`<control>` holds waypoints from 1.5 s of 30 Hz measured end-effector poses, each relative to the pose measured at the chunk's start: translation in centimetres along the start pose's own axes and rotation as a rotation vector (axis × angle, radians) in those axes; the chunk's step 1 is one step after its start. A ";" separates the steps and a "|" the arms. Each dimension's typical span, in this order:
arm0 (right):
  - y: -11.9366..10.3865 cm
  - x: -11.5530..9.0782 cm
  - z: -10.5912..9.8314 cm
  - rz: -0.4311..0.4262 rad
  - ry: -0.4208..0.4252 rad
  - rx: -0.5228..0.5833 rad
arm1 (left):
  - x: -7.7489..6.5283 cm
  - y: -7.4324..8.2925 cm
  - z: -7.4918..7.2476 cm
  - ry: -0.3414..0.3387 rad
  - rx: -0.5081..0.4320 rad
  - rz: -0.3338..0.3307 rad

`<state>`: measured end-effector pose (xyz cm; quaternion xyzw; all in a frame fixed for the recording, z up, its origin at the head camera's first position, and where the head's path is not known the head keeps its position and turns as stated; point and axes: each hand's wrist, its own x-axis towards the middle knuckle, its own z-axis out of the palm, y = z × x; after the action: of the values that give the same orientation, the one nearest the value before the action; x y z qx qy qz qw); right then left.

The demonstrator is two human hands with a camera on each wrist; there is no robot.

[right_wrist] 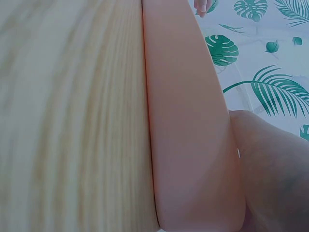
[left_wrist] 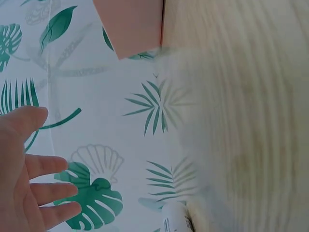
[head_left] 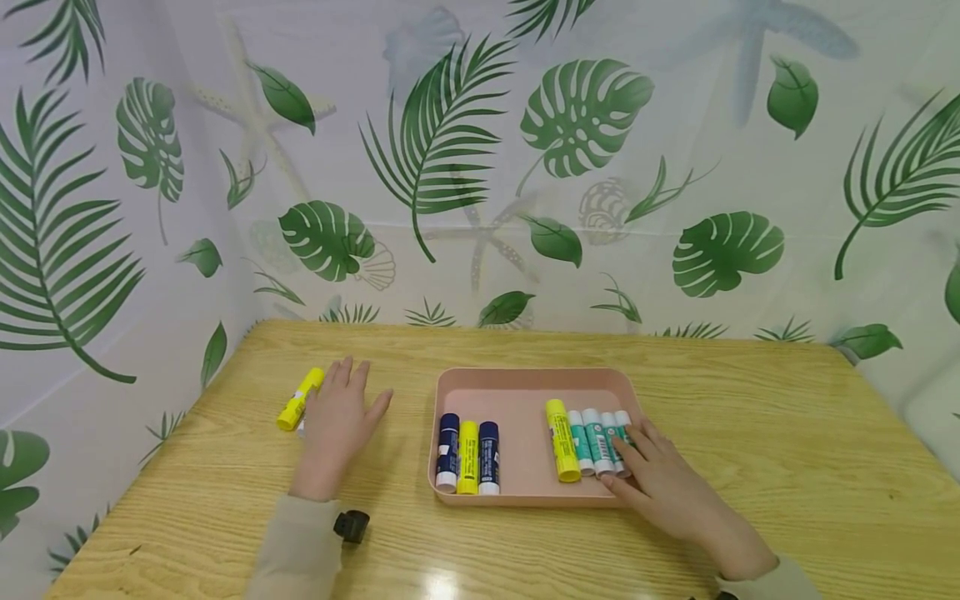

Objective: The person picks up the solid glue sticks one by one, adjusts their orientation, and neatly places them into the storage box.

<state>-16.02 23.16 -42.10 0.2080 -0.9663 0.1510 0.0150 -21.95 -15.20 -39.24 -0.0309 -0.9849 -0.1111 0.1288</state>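
Note:
My left hand is over the left of the table with its fingers extended. Just left of it lies a yellow glue stick, and a whitish item beside that is mostly hidden by the hand. In the left wrist view, a white cylinder shows at the bottom edge. My right hand reaches over the right end of a pink tray, fingertips at a row of teal-and-white glue sticks and thumb across the front rim. Another yellow glue stick lies beside that row.
At the tray's left end lie two navy glue sticks with a yellow glue stick between them. The wooden table ends at the back against a leaf-printed cloth. The tray's raised wall shows large in the right wrist view.

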 end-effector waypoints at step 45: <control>0.0 0.1 0.1 0.004 -0.004 -0.007 | -0.6 -2.7 0.2 -0.202 -0.092 -0.067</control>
<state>-16.06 23.10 -42.18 0.2062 -0.9673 0.1470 0.0134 -21.70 -17.81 -40.17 -0.0147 -0.9873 -0.1565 0.0233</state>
